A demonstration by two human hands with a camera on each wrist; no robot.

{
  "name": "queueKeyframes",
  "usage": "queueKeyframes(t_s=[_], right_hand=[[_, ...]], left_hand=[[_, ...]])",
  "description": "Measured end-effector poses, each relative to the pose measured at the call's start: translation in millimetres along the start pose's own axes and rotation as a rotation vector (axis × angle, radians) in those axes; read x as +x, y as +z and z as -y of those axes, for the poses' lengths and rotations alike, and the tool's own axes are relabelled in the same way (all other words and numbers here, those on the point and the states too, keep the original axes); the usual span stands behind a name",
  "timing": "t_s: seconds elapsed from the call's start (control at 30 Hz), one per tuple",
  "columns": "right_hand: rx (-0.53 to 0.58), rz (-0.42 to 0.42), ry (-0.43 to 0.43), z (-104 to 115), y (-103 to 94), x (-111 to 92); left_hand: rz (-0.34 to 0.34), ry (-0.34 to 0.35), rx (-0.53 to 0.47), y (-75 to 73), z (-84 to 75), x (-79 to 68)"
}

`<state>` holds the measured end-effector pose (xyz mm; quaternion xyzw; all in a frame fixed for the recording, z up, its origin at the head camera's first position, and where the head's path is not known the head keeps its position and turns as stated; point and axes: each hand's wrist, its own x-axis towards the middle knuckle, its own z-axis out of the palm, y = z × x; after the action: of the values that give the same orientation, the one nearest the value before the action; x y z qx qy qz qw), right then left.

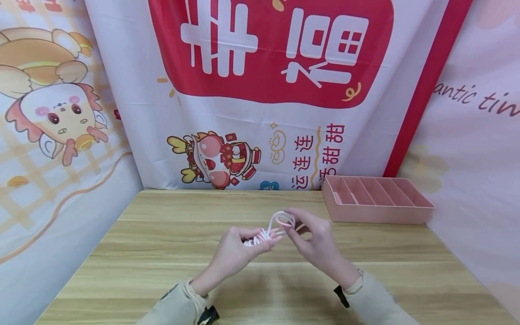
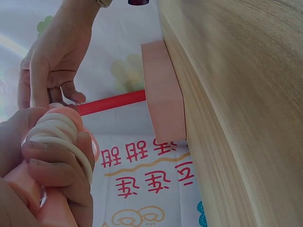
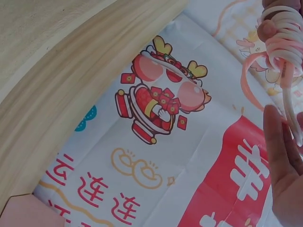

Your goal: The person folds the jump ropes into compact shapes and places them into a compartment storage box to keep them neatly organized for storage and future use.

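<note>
A white cord (image 1: pixel 266 234) with pink parts is held up above the table, wound in several tight turns. My left hand (image 1: pixel 237 253) grips the wound bundle, its fingers curled round the coils. In the left wrist view, pink pieces (image 2: pixel 56 212) stick out below the white turns (image 2: pixel 57 127). On the right, my right hand (image 1: pixel 318 239) pinches a loop (image 1: pixel 280 214) of the cord between thumb and fingers. A pink strand (image 3: pixel 246 78) bows out beside the coils in the right wrist view. The palm side of the left hand is hidden.
A pink divided box (image 1: pixel 378 214) with several compartments stands at the back right of the wooden table (image 1: pixel 162 234). Printed cloth (image 1: pixel 252 108) hangs behind the table, with more cloth on both sides.
</note>
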<state>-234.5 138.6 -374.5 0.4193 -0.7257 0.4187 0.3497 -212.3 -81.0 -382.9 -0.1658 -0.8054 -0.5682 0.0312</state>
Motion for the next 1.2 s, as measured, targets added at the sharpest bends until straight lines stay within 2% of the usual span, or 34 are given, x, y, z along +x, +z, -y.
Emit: queueKeyframes(t_s=[0.17,0.27,0.37,0.53,0.73,1.03,1.2], right_hand=[[-0.090,-0.165,-0.110,0.3,0.0,2.7],[-0.111,-0.249,-0.128,8.8,-2.6,8.9],[-0.124,-0.268,-0.117,19.6,-6.0,14.9],[-0.137,-0.246,-0.077,6.3,-6.3,8.6],[-0.140,-0.171,-0.025,-5.8,-6.7,1.9],[-0.240,0.064,0.036,-5.5,-3.0,-4.0],[-0.292,0.193,0.083,-1.0,1.6,-4.5]], left_hand=[[-0.020,-0.023,-0.009,-1.9,-0.7,0.7],[-0.044,-0.026,-0.014,-3.2,-0.8,1.8],[-0.063,-0.044,-0.048,-5.6,0.3,3.5],[-0.092,-0.134,-0.131,-12.0,-0.5,5.3],[-0.095,-0.199,-0.190,-17.5,-3.9,5.9],[-0.104,-0.237,-0.332,-19.4,-3.0,8.3],[-0.097,-0.248,-0.458,-19.4,-0.8,8.0]])
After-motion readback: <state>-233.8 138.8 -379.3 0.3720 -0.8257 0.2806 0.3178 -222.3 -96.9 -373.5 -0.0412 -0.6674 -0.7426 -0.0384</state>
